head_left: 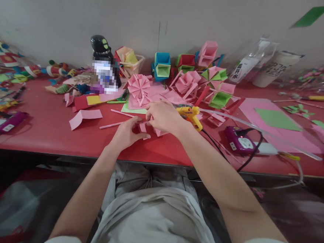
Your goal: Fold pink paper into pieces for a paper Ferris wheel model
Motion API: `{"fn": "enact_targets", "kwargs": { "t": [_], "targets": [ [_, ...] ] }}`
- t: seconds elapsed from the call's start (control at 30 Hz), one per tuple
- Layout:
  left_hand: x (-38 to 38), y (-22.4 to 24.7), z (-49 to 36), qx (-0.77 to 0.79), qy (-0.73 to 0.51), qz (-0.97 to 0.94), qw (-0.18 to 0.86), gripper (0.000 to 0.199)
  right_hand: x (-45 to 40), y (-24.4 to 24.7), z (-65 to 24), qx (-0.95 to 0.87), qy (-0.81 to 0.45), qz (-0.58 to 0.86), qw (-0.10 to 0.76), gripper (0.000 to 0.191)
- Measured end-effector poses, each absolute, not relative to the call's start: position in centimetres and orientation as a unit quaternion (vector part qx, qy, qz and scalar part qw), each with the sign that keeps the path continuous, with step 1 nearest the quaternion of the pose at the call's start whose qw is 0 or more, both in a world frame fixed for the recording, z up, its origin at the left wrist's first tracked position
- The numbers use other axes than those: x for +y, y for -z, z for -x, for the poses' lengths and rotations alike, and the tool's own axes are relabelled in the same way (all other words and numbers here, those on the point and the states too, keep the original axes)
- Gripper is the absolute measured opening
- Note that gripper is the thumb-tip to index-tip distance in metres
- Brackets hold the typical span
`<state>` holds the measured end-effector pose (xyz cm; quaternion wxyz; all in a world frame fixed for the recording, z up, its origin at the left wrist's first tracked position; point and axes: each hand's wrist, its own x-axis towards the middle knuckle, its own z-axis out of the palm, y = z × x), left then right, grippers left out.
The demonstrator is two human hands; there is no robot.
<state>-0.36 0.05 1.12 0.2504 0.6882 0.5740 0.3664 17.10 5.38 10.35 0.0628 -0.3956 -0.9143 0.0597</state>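
Near the table's front edge, my left hand (128,134) has its fingers closed on a small pink paper piece (144,129). My right hand (162,116) bends over the same piece from the right; its fingertips press at the paper and partly hide it. A folded pink strip (86,118) lies to the left, and thin pink paper rods (111,125) lie beside my left hand. Just right of my right hand is a yellow glue gun (191,116). Behind my hands stands a pink pleated paper flower (139,87).
Colourful paper boxes (162,66) and a black bottle (102,50) line the wall. Purple power sockets sit at right (239,140) and left (9,122), with a black cable (216,143) near my right forearm. Pink and green sheets (278,119) lie at right.
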Motion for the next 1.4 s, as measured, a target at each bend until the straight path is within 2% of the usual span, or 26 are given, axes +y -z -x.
{"fn": "enact_targets", "kwargs": {
  "t": [0.23,0.6,1.17,1.4],
  "targets": [
    [0.2,-0.9,0.0,0.544,-0.406,-0.672,0.296,0.05,5.2,-10.4,-17.0,-0.914,-0.064,0.396,0.061,0.009],
    [0.3,-2.6,-0.4,0.589,-0.325,-0.703,0.229,0.052,5.1,-10.3,-16.9,-0.913,-0.052,0.4,0.065,0.011],
    [0.3,-1.1,-0.3,0.583,-0.368,-0.677,0.255,0.057,4.5,-10.8,-16.1,-0.928,-0.007,0.371,0.029,0.014],
    [-1.0,-1.3,-0.3,0.56,-0.371,-0.695,0.257,0.048,4.9,-10.3,-16.4,-0.926,-0.008,0.375,0.047,0.016]
  ]
}}
